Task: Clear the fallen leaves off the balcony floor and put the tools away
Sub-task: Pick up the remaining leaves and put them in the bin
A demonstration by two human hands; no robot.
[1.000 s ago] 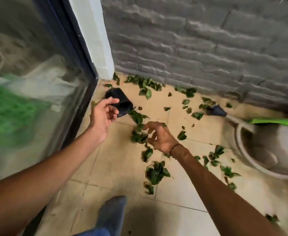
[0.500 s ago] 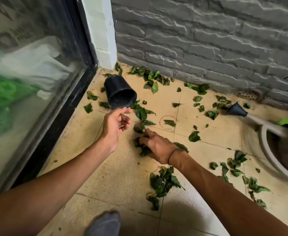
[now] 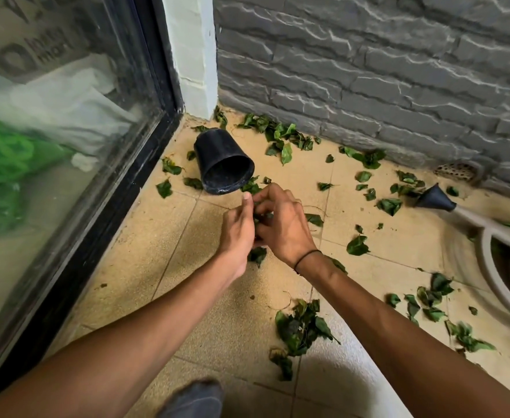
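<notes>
My left hand (image 3: 239, 229) and my right hand (image 3: 284, 227) meet over the balcony floor (image 3: 163, 267), just in front of the mouth of the black pot (image 3: 222, 161). Both hands curl around a small bunch of leaves (image 3: 259, 217) held between them; dark green leaf edges show between the fingers and below the left palm. The black pot lies on its side near the corner, its open mouth facing me and its base toward the white pillar (image 3: 195, 55). Fallen leaves are scattered across the tan tiles: a row along the foot of the grey brick wall (image 3: 368, 70), a few between the pot and the black door frame (image 3: 145, 140), and loose ones to the right of my hands. A denser clump of leaves (image 3: 300, 327) lies on the floor beside my right forearm, nearer to me than my hands. At the right edge, a watering can spout (image 3: 436, 199) with a black flared tip points toward the wall, and the rim of a pale basin (image 3: 489, 267) sits beside it, blurred. The glass door (image 3: 51, 131) stands to my left.
</notes>
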